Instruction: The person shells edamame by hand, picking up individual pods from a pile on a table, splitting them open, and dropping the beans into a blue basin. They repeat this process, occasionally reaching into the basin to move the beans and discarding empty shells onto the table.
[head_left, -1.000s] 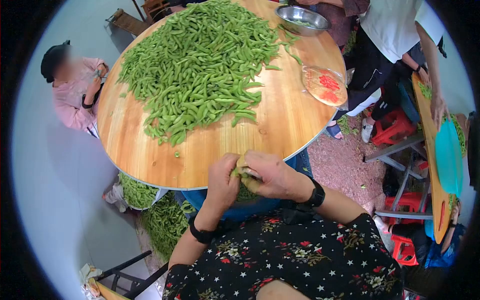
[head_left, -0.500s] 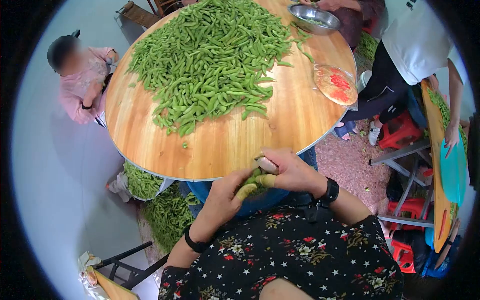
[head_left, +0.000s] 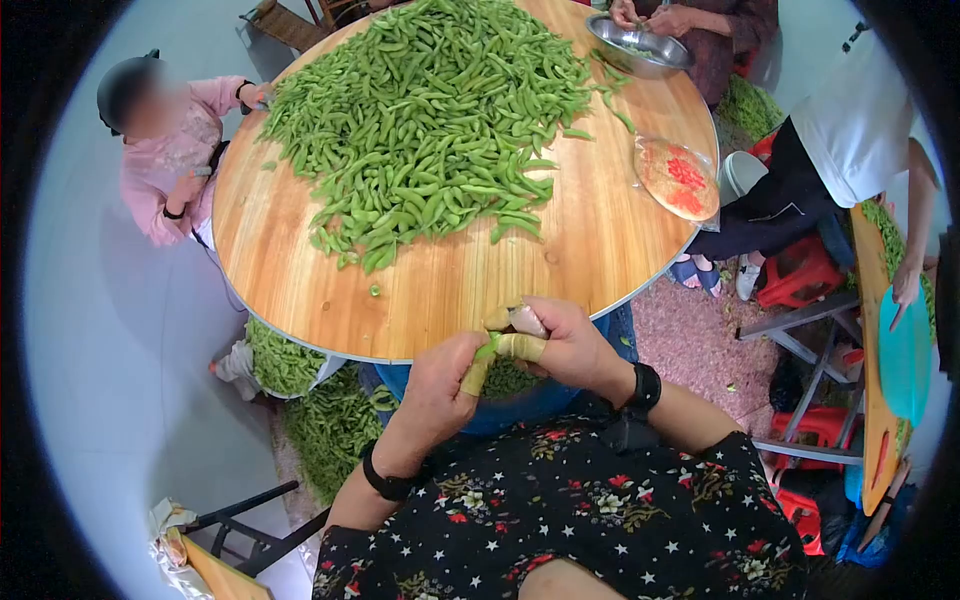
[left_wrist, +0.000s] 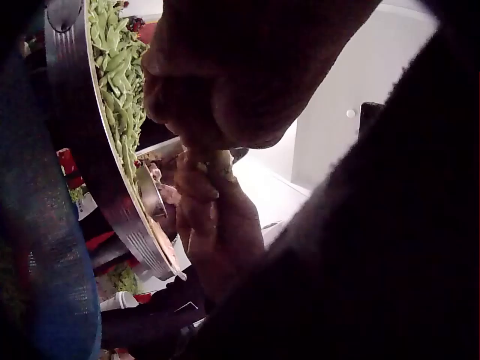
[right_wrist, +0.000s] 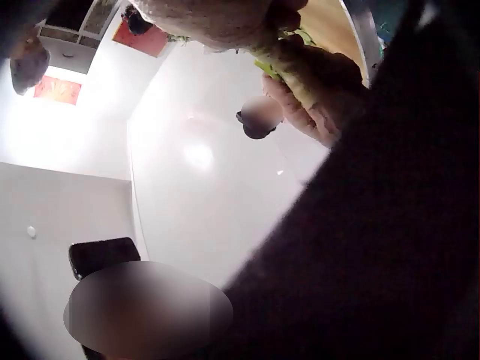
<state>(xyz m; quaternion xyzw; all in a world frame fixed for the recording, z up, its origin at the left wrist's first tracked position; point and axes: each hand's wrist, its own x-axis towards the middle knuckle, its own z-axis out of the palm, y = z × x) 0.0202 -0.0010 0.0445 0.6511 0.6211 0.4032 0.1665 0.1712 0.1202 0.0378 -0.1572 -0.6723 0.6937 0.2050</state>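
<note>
Both hands meet just off the near edge of the round wooden table (head_left: 450, 320). My left hand (head_left: 432, 385) pinches a green soybean pod (head_left: 488, 347) between thumb and fingers. From the other side, my right hand (head_left: 568, 345) grips the same pod, mostly hidden by the fingers. Yellowish wraps cover some of the fingers, and a shiny silvery piece (head_left: 527, 320) sits at the right hand's fingers. In the right wrist view the pod (right_wrist: 268, 69) shows as a bright green bit between the hands. The left wrist view is dark, with the hands overlapping.
A large heap of pods (head_left: 430, 130) covers the table's far side. Below the hands stands a blue tub (head_left: 540, 402). A steel bowl (head_left: 655, 62) and a plastic-wrapped round item (head_left: 660, 180) lie at the right. People work around the table.
The hands moved apart, showing several green pieces at the fingers, then came back together around a pod. Across the table, the person in pink has reached one hand to the heap.
</note>
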